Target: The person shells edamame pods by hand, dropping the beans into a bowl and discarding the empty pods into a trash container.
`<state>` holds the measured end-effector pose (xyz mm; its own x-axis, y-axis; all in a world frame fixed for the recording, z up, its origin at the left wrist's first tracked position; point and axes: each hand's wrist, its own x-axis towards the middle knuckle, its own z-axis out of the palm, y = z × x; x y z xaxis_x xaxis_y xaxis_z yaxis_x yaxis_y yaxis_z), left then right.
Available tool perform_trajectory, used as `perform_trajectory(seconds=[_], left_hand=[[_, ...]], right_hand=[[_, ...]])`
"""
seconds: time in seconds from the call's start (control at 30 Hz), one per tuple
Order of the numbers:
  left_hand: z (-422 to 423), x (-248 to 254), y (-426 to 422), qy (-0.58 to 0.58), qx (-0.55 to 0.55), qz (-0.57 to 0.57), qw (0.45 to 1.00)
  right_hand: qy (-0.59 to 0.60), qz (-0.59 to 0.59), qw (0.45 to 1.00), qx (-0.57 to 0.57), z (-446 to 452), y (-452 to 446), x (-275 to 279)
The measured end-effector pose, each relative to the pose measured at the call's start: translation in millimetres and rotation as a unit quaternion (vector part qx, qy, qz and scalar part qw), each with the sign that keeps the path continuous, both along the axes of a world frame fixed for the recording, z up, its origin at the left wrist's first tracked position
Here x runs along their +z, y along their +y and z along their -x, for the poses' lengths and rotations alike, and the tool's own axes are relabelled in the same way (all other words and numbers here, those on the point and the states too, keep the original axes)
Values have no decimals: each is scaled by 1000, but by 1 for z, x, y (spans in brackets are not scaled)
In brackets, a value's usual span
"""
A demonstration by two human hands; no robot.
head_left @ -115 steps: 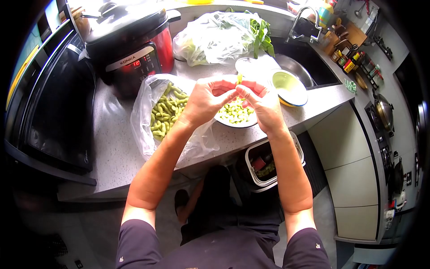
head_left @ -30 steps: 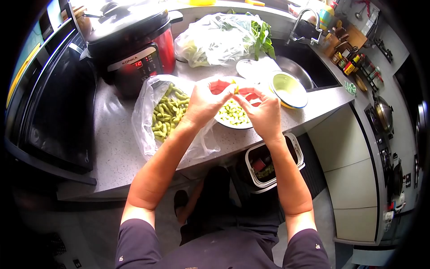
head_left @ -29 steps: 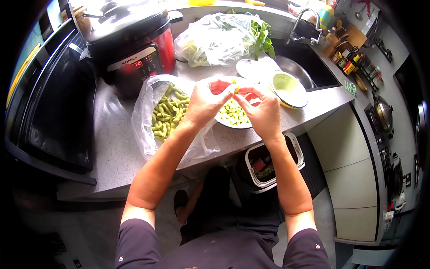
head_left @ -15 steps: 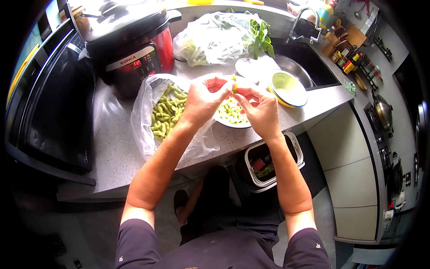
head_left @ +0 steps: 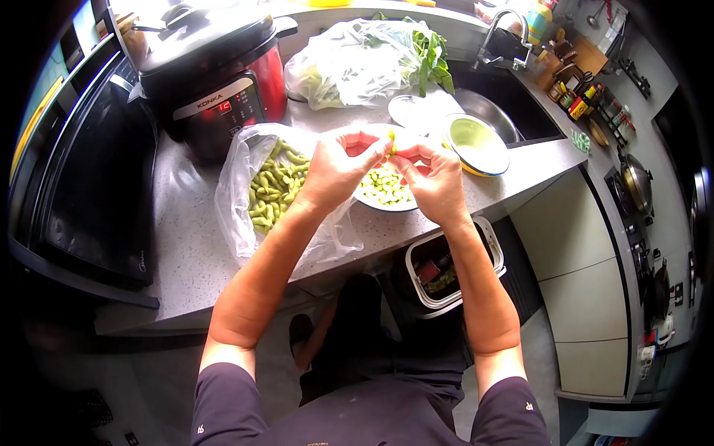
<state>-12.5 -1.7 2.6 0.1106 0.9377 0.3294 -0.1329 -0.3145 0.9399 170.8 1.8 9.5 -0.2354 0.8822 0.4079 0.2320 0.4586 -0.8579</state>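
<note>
Between my two hands is a green soybean pod (head_left: 391, 141), partly hidden by the fingers. My left hand (head_left: 340, 162) pinches it from the left, and my right hand (head_left: 433, 176) grips its other side with thumb and forefinger. Directly below them sits a bowl (head_left: 386, 207) of shelled green beans (head_left: 385, 185), its far part covered by the hands. To the left, a clear plastic bag (head_left: 236, 167) lies open, full of whole soybean pods (head_left: 275, 186); my left wrist passes over its right side.
A red and black pressure cooker (head_left: 223, 89) stands behind the bag, and a black oven (head_left: 97, 178) at far left. Bagged leafy greens (head_left: 364, 63) lie at the back. Right are stacked bowls (head_left: 476, 145) and the sink (head_left: 539, 111). Below the counter edge is a waste bin (head_left: 445, 303).
My hands hold nearly the same place over the bowl, with the fingers shifting slightly on the pod. The whole view has moved a little; nothing else differs visibly.
</note>
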Motion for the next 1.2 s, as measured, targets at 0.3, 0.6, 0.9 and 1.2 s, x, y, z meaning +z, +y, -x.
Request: perform_trajectory(seconds=[0.3, 0.6, 0.9, 1.2], left_hand=[[5, 6, 0, 2, -23, 19, 1000], [3, 4, 2, -12, -12, 24, 1000], [-3, 0, -1, -4, 25, 11, 1000], [1, 2, 3, -31, -23, 58, 998]], right_hand=[[105, 87, 988, 73, -2, 1, 1], [209, 167, 955, 125, -3, 12, -5], [87, 60, 994, -13, 8, 9, 1], [184, 125, 974, 53, 7, 7, 2]])
